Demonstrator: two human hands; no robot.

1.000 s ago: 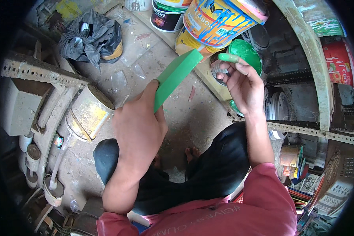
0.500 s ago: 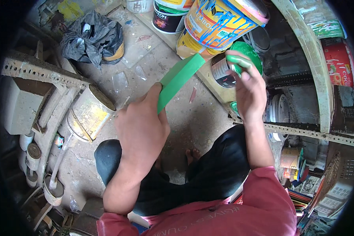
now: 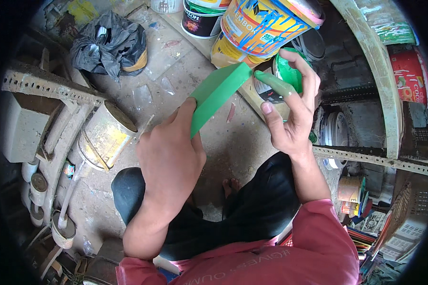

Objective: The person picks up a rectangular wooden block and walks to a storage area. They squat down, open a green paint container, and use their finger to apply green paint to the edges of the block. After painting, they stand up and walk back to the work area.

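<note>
My left hand (image 3: 171, 156) grips the lower end of a flat green board (image 3: 219, 92), which slants up and to the right with its edge toward me. Green paint coats the index finger of my right hand (image 3: 295, 109). That finger points left, its tip at or very near the board's upper right corner; exact contact is hard to tell. Its thumb and other fingers are spread and hold nothing. Just behind my right hand stands an open paint can (image 3: 266, 88) with green paint (image 3: 288, 73) inside, partly hidden by the fingers.
Large paint buckets (image 3: 264, 28) stand at the back, one streaked blue. A black plastic bag (image 3: 110, 45) sits on a container at back left. A dirty bucket (image 3: 107, 137) lies tilted on the left. Metal shelving (image 3: 366, 164) runs along the right. Clear plastic scraps (image 3: 141, 97) litter the floor.
My right hand has come from over the paint can, left and down to the board's corner, its painted index finger now stretched out. My left hand and the board have barely moved.
</note>
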